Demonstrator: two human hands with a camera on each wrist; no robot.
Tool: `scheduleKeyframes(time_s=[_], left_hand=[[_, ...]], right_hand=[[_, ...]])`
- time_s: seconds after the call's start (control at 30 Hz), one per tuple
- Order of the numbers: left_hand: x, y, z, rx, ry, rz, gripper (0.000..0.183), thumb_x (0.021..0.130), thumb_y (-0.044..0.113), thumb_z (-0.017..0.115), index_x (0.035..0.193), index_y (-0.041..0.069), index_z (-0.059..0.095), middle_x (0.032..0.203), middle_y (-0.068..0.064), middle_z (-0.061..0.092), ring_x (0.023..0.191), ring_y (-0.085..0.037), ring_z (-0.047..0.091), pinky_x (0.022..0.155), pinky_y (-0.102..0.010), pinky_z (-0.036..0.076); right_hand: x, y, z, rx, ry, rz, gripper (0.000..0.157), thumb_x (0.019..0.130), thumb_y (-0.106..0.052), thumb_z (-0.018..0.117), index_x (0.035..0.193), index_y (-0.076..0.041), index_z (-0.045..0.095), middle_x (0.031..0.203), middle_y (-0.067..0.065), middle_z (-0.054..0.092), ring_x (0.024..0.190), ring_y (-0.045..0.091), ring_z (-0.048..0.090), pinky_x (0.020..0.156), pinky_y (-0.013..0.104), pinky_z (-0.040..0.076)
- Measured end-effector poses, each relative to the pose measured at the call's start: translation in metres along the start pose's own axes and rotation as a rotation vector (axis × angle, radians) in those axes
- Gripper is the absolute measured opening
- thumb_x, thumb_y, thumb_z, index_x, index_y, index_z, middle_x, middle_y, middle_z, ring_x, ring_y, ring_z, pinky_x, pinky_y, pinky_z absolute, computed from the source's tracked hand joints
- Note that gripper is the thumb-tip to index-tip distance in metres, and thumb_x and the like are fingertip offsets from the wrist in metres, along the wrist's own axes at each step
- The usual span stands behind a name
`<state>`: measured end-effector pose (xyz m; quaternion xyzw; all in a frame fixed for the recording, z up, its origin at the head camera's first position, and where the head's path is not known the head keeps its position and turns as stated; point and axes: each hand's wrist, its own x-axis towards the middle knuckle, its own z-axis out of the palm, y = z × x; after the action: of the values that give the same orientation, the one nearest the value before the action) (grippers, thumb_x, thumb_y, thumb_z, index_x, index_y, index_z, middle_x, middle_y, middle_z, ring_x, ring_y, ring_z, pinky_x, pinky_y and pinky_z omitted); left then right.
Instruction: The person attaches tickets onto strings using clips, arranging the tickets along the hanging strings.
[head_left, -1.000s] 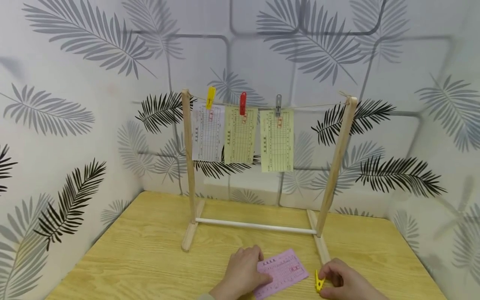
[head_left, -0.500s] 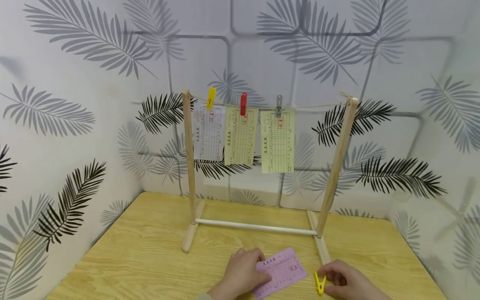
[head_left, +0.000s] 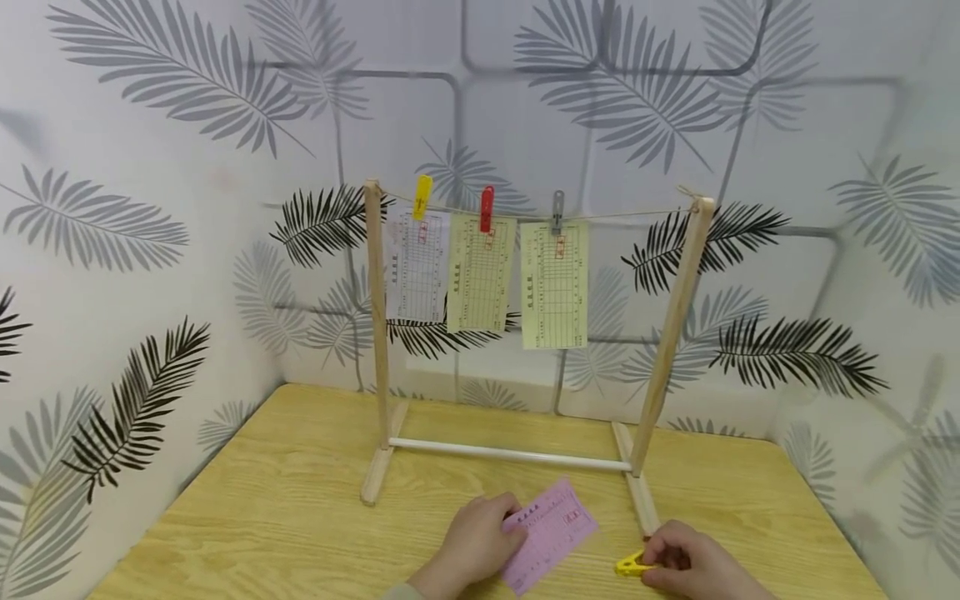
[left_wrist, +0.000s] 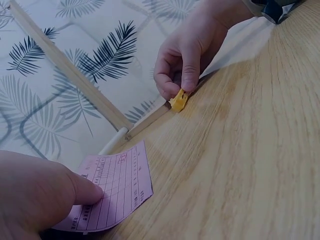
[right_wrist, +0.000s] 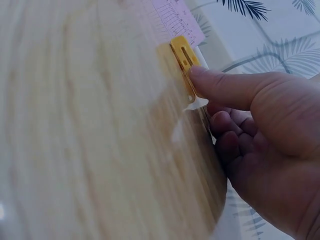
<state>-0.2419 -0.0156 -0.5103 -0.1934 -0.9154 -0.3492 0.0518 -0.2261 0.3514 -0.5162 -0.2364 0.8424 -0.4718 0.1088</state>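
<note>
A pink printed form slip (head_left: 551,533) is pinched by its left end between the thumb and fingers of my left hand (head_left: 480,537). In the left wrist view the slip (left_wrist: 117,187) bends a little, close over the table. My right hand (head_left: 693,560) pinches a yellow clothespin (head_left: 632,565) at the right, beside the rack's foot. The right wrist view shows my thumb on the clothespin (right_wrist: 185,55), low over the wood. Behind, three slips hang from a string: a white one (head_left: 416,275), a yellow one (head_left: 480,283) and a pale green one (head_left: 555,292).
A wooden rack with a left post (head_left: 378,333), a right post (head_left: 672,333) and a white bottom rod (head_left: 510,454) stands on the table (head_left: 300,492). A yellow clip (head_left: 422,197), a red clip (head_left: 487,208) and a grey clip (head_left: 558,212) grip the string. Leaf-patterned walls surround the table.
My left hand has shifted slightly left and tilted the pink slip's far end upward. In my right hand the yellow clothespin has turned from upright to lying sideways, pointing left.
</note>
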Motion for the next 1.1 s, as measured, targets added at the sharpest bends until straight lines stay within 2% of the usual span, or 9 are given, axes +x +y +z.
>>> scheduleKeyframes(time_s=[0.13,0.23,0.37,0.47,0.7,0.8,0.97,1.1], left_hand=[[0.001,0.000,-0.001,-0.033,0.004,-0.001,0.007,0.096,0.018,0.081,0.101,0.017,0.076,0.082,0.014,0.066,0.075,-0.006,0.052,0.070,-0.031,0.045],[0.001,-0.001,-0.002,-0.046,0.008,0.000,0.007,0.096,0.018,0.081,0.099,0.016,0.076,0.082,0.013,0.066,0.075,-0.006,0.052,0.070,-0.031,0.045],[0.002,-0.002,-0.002,-0.042,0.012,0.001,0.007,0.097,0.019,0.082,0.100,0.017,0.076,0.084,0.014,0.066,0.077,-0.006,0.053,0.071,-0.032,0.046],[0.003,-0.002,-0.001,-0.038,0.010,0.001,0.006,0.098,0.019,0.082,0.101,0.018,0.076,0.085,0.014,0.066,0.078,-0.007,0.053,0.072,-0.032,0.046],[0.003,0.000,-0.001,-0.063,0.013,0.006,0.006,0.098,0.015,0.081,0.097,0.017,0.075,0.083,0.013,0.065,0.075,-0.006,0.053,0.069,-0.031,0.046],[0.003,0.000,-0.001,-0.079,0.017,0.003,0.007,0.097,0.014,0.080,0.095,0.017,0.074,0.081,0.013,0.063,0.073,-0.005,0.052,0.068,-0.030,0.045],[0.003,-0.001,-0.001,-0.119,0.007,-0.020,0.006,0.099,0.015,0.079,0.096,0.016,0.074,0.080,0.013,0.062,0.070,-0.005,0.053,0.067,-0.030,0.047],[0.004,-0.003,-0.001,-0.168,-0.008,-0.054,0.005,0.102,0.016,0.076,0.097,0.016,0.074,0.081,0.013,0.062,0.070,-0.005,0.055,0.066,-0.030,0.048]], right_hand=[[0.000,-0.002,-0.001,0.047,0.003,0.074,0.016,0.102,-0.014,0.081,0.108,-0.004,0.071,0.103,0.005,0.061,0.085,0.010,0.056,0.071,0.025,0.048],[0.000,-0.004,-0.003,0.100,0.011,0.136,0.020,0.101,-0.016,0.083,0.109,-0.001,0.072,0.119,0.011,0.065,0.100,0.015,0.059,0.080,0.024,0.051],[-0.002,-0.003,-0.005,0.169,0.024,0.198,0.024,0.102,-0.019,0.082,0.111,0.000,0.071,0.142,0.019,0.064,0.126,0.029,0.060,0.093,0.021,0.052],[-0.003,-0.001,-0.006,0.217,0.012,0.203,0.024,0.104,-0.019,0.079,0.112,0.001,0.069,0.149,0.024,0.063,0.129,0.028,0.062,0.095,0.022,0.053],[-0.005,0.002,-0.010,0.257,-0.020,0.125,0.019,0.108,-0.011,0.073,0.113,0.005,0.066,0.143,0.029,0.065,0.117,0.002,0.067,0.088,0.027,0.058],[-0.004,0.001,-0.011,0.258,0.008,0.163,0.023,0.108,-0.013,0.074,0.118,0.006,0.066,0.138,0.024,0.070,0.111,0.007,0.068,0.085,0.029,0.058],[-0.003,-0.002,-0.011,0.284,0.072,0.262,0.047,0.106,-0.016,0.077,0.139,0.012,0.057,0.127,0.010,0.075,0.105,0.019,0.070,0.082,0.033,0.059],[0.000,-0.004,-0.010,0.249,0.109,0.296,0.051,0.105,-0.020,0.079,0.141,0.012,0.060,0.124,0.008,0.076,0.106,0.020,0.071,0.082,0.035,0.060]])
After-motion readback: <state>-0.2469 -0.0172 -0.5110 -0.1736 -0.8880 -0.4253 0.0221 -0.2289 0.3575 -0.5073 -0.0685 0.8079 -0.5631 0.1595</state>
